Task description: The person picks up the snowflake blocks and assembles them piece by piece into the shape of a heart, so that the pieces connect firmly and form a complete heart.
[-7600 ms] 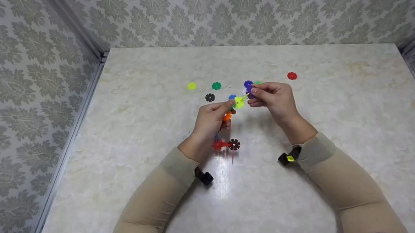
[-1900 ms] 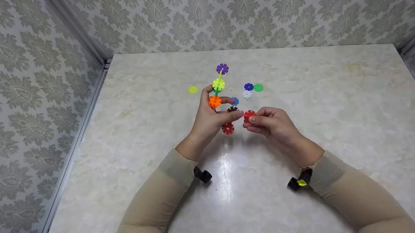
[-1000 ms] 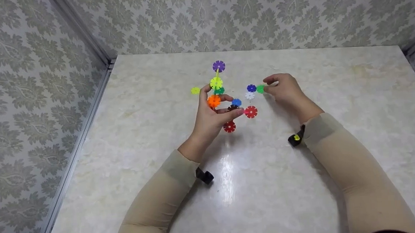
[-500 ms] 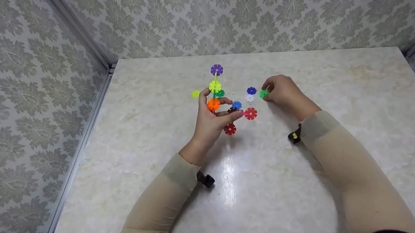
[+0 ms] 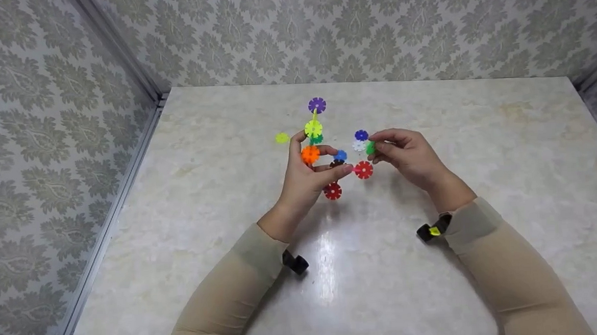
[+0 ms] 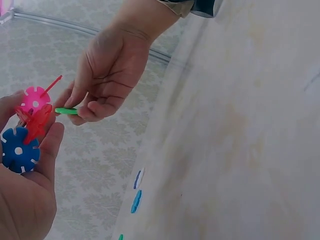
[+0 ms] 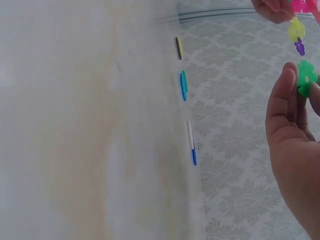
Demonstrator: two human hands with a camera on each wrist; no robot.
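Note:
My left hand (image 5: 302,182) holds a joined chain of slotted plastic snowflake discs above the table. A purple disc (image 5: 317,105) tops it, then a yellow disc (image 5: 313,129) and an orange disc (image 5: 310,154). Lower down are a red disc (image 5: 333,191) and, past the thumb tip, another red disc (image 5: 364,169). In the left wrist view a blue disc (image 6: 20,151) and a pink disc (image 6: 35,99) show at the fingers. My right hand (image 5: 407,154) pinches a green disc (image 7: 306,79) close to the chain's right-hand red disc. Fingers hide parts of the chain.
Loose discs lie on the pale table (image 5: 216,156): a yellow-green disc (image 5: 281,137) at left, a dark green disc (image 5: 318,139), a light blue disc (image 5: 340,155), a white disc (image 5: 358,146) and a dark blue disc (image 5: 361,135). Patterned walls stand behind and at left.
A red disc that my right hand held now sits on the chain. My right hand has picked the green disc off the table and brought it left, nearer the chain. The chain has grown.

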